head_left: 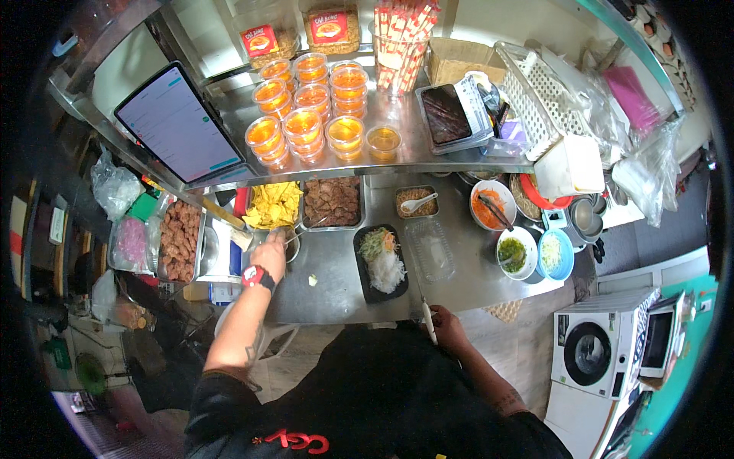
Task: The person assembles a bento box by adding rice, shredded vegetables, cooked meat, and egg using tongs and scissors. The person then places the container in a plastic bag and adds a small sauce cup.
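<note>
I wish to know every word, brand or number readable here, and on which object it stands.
I will not copy wording, only locate it.
Black shirt: red lettering.
Clear tubs: red labels with pale lettering.
Tablet: text too small to read.
Red-and-white wrappers: marks too small to read.
Washing machine: markings too small to read.

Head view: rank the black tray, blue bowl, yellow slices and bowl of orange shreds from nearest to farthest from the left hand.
1. Yellow slices: just beyond the left hand.
2. Black tray: to the hand's right.
3. Bowl of orange shreds: farther right, toward the back.
4. Blue bowl: rightmost.
</note>
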`<state>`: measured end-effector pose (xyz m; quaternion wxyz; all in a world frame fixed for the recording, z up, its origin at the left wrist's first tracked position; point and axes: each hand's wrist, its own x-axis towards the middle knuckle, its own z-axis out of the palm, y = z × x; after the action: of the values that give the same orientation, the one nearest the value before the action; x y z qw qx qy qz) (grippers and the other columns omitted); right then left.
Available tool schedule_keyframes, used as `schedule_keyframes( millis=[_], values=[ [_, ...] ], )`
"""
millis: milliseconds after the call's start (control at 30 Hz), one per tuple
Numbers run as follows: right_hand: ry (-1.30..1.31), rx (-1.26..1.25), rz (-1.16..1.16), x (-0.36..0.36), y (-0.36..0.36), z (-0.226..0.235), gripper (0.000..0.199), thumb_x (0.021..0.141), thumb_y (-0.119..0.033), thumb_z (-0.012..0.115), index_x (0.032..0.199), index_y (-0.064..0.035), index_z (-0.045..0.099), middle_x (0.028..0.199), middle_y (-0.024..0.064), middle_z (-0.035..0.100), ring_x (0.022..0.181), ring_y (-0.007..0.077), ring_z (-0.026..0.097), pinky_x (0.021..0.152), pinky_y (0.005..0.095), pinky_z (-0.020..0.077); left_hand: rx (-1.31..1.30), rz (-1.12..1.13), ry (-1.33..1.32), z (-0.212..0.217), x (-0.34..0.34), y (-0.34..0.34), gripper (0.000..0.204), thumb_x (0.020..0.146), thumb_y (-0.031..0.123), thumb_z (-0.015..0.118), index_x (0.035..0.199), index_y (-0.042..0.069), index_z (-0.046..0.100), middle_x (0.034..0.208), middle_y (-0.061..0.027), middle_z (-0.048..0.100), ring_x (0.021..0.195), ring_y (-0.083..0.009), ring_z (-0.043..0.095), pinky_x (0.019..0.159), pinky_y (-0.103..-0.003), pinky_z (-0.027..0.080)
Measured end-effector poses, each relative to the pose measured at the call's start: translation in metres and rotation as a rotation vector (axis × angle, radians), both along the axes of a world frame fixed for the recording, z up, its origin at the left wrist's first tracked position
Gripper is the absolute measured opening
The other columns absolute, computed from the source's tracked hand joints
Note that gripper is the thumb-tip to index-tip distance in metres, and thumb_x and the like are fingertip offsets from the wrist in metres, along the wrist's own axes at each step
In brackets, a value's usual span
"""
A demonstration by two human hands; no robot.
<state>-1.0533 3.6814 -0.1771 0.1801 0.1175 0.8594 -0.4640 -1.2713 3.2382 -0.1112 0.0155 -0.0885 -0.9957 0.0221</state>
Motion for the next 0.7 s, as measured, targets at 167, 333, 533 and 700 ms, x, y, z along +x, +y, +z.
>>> schedule_keyframes(
  millis=[167, 333, 533, 700],
  values=[
    [0.063, 0.021, 0.028, -0.006, 0.022, -0.026, 0.049, 0.086, -0.017, 0.077, 0.129, -0.0016, 0.058, 0.094, 0.0184, 0.074, 0.087, 0.0285, 0.072, 0.076, 0.0393, 0.0551, -0.145, -0.051, -0.101, 0.011, -0.035, 0.005, 0.031, 0.094, 0.008, 0.047, 0.119, 0.008, 0.064, 0.113, -0.0162, 0.069, 0.089, -0.0348, 0.073, 0.076, -0.045, 0.06],
    [-0.011, -0.051, -0.004, -0.017, 0.03, -0.018, 0.037, 0.091, -0.01, 0.065, 0.127, -0.0036, 0.06, 0.102, 0.0252, 0.072, 0.097, 0.0421, 0.07, 0.081, 0.047, 0.0548, -0.201, -0.085, -0.084, -0.004, -0.058, -0.003, 0.024, 0.093, 0.01, 0.048, 0.102, 0.007, 0.07, 0.101, -0.0175, 0.072, 0.088, -0.0354, 0.073, 0.076, -0.046, 0.06],
    [0.052, -0.044, -0.022, -0.016, 0.032, -0.016, 0.055, 0.086, -0.017, 0.082, 0.13, 0.0044, 0.056, 0.091, 0.0162, 0.073, 0.081, 0.02, 0.071, 0.07, 0.0346, 0.0535, 0.341, 0.017, -0.242, 0.055, -0.014, 0.01, 0.024, 0.098, 0.021, 0.059, 0.114, 0.007, 0.07, 0.095, -0.0216, 0.072, 0.086, -0.0378, 0.071, 0.076, -0.043, 0.056],
    [-0.125, -0.329, -0.06, -0.017, 0.009, -0.021, 0.055, 0.092, -0.027, 0.077, 0.132, 0.003, 0.056, 0.096, 0.0134, 0.073, 0.083, 0.0164, 0.068, 0.072, 0.0306, 0.053, 1.321, 0.469, -0.995, -0.009, 0.09, 0.038, 0.025, 0.106, 0.028, 0.056, 0.12, 0.012, 0.068, 0.082, 0.0087, 0.057, 0.055, -0.0022, 0.041, 0.046, -0.02, 0.033]
  ],
)
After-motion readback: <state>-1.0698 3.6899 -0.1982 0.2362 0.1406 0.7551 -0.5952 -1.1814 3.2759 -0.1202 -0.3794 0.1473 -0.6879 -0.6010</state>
